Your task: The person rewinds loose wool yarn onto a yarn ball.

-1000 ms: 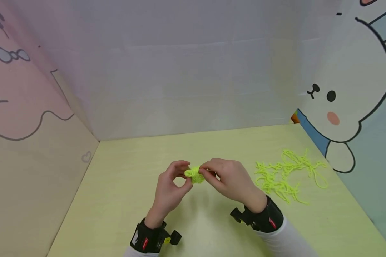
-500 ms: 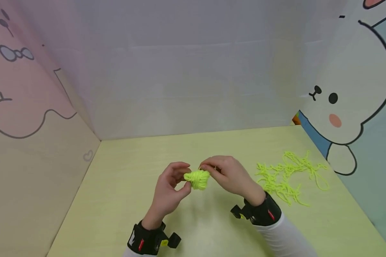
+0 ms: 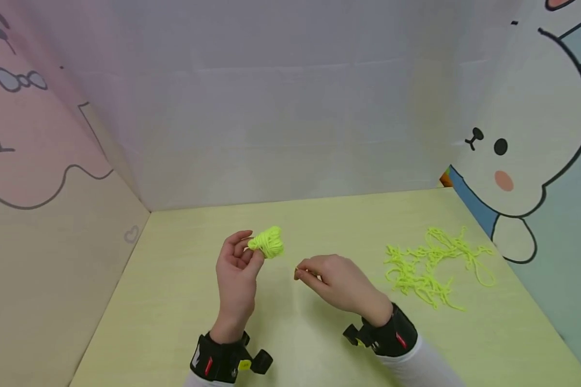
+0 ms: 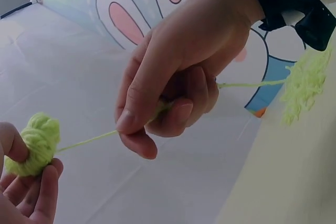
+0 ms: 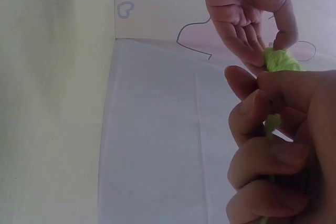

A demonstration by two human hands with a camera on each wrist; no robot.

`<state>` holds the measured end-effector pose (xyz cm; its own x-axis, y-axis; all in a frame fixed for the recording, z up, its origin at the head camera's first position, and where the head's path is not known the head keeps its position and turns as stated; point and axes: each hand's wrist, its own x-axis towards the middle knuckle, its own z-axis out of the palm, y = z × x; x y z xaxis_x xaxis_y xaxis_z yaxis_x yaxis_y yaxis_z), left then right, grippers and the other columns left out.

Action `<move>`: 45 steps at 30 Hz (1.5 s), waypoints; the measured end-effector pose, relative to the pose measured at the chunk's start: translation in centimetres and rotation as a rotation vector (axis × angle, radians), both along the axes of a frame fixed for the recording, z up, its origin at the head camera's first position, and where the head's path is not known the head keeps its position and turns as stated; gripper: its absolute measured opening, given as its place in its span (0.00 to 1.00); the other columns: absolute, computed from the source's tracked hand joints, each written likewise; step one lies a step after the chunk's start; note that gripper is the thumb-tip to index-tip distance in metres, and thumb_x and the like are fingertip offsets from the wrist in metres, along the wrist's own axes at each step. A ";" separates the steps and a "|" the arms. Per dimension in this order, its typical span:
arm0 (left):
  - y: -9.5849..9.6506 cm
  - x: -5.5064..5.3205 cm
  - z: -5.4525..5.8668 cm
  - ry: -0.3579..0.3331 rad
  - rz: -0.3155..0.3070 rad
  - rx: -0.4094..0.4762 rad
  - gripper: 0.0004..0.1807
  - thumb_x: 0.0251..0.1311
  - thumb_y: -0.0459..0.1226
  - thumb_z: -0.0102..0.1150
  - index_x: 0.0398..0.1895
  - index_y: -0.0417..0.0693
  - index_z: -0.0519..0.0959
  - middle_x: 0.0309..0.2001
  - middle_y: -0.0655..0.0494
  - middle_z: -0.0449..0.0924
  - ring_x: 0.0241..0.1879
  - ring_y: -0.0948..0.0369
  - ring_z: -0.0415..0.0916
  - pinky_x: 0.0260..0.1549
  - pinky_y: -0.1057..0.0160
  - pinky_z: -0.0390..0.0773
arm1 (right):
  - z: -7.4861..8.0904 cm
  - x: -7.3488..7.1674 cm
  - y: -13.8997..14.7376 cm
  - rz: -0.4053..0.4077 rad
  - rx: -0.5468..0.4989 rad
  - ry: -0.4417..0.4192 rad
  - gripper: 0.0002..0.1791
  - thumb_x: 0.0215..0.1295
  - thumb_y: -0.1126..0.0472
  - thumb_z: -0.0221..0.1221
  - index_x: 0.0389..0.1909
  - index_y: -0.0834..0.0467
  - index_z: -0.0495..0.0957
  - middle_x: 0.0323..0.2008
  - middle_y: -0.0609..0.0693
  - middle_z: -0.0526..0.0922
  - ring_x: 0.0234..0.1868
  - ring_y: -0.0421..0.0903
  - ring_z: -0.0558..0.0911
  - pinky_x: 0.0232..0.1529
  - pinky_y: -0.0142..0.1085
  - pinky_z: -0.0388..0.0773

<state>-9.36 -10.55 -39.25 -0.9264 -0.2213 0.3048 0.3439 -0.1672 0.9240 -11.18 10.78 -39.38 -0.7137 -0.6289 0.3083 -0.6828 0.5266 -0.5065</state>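
A small wound bundle of neon yellow-green yarn (image 3: pixel 269 242) is pinched between the thumb and fingers of my left hand (image 3: pixel 238 274), raised over the table. My right hand (image 3: pixel 341 282) is lower and to the right, its thumb and forefinger pinching the yarn strand. In the left wrist view that strand (image 4: pixel 86 142) runs taut from the bundle (image 4: pixel 39 142) to the right fingertips. It passes through the curled right fingers (image 4: pixel 181 111) and comes out behind the hand toward the loose yarn. The right wrist view shows the bundle partly hidden behind the right hand.
A loose, tangled heap of the same yarn (image 3: pixel 431 263) lies on the right side of the pale yellow table (image 3: pixel 184 322). White and cartoon-printed panels (image 3: pixel 295 134) stand along the table's back and sides. Both wrists wear black camera straps (image 3: pixel 220 357).
My left hand has moved up and left with the bundle, turning it. My right hand has shifted slightly down and left, so the two hands are farther apart with the strand stretched between them.
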 end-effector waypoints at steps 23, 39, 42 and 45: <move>1.0 -0.4 -0.4 0.004 0.145 -0.394 0.24 0.54 0.19 0.62 0.54 0.39 0.73 0.39 0.43 0.81 0.35 0.54 0.81 0.37 0.66 0.84 | 3.6 2.3 0.9 0.083 -0.185 0.298 0.05 0.67 0.59 0.60 0.33 0.47 0.82 0.27 0.34 0.79 0.22 0.30 0.69 0.20 0.24 0.69; 1.1 1.5 2.7 0.176 -0.254 -0.615 0.28 0.49 0.15 0.61 0.56 0.36 0.71 0.37 0.46 0.84 0.36 0.57 0.81 0.37 0.50 0.85 | 3.4 -0.9 1.4 -0.136 -0.360 0.190 0.06 0.70 0.60 0.59 0.39 0.50 0.86 0.30 0.40 0.80 0.21 0.36 0.68 0.19 0.34 0.70; 1.0 1.5 2.9 0.183 -0.299 -0.589 0.30 0.48 0.14 0.61 0.57 0.35 0.70 0.37 0.46 0.84 0.36 0.57 0.80 0.38 0.51 0.85 | 3.0 -1.1 1.2 -0.155 -0.412 0.081 0.07 0.72 0.58 0.58 0.38 0.49 0.85 0.30 0.39 0.82 0.20 0.37 0.70 0.18 0.34 0.71; 1.1 1.5 2.8 0.172 -0.297 -0.555 0.30 0.49 0.14 0.60 0.57 0.35 0.70 0.39 0.44 0.83 0.38 0.56 0.81 0.38 0.54 0.86 | 2.6 -0.8 0.7 -0.156 -0.478 -0.066 0.08 0.75 0.56 0.56 0.38 0.47 0.84 0.25 0.39 0.80 0.17 0.38 0.71 0.15 0.34 0.70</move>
